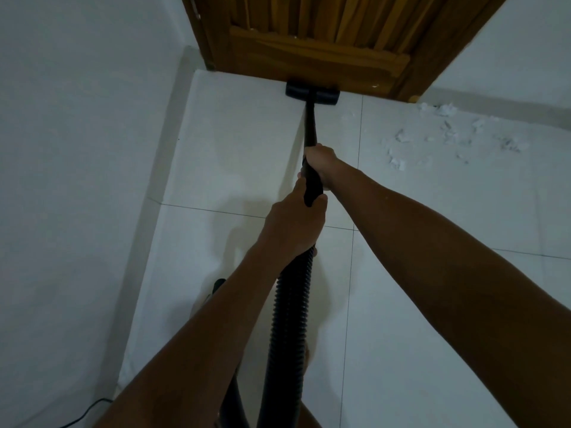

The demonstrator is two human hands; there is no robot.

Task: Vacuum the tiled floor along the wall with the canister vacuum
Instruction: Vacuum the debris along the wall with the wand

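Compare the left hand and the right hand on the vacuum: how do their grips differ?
The right hand sits further along the wand, nearer the floor head; the left hand sits closer to the person. The right hand grips the smooth rigid tube, while the left hand holds where the ribbed hose joins it. The right arm is stretched out more than the left. Both hands are closed around the same black tube.

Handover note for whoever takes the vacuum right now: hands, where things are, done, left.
Left hand: gripping the wand where the ribbed hose joins.
Right hand: gripping the wand higher up.
Floor head: against the bottom of the wooden door.
Done: tiles near the left wall look clean.
Left: white scraps along the wall right of the door.
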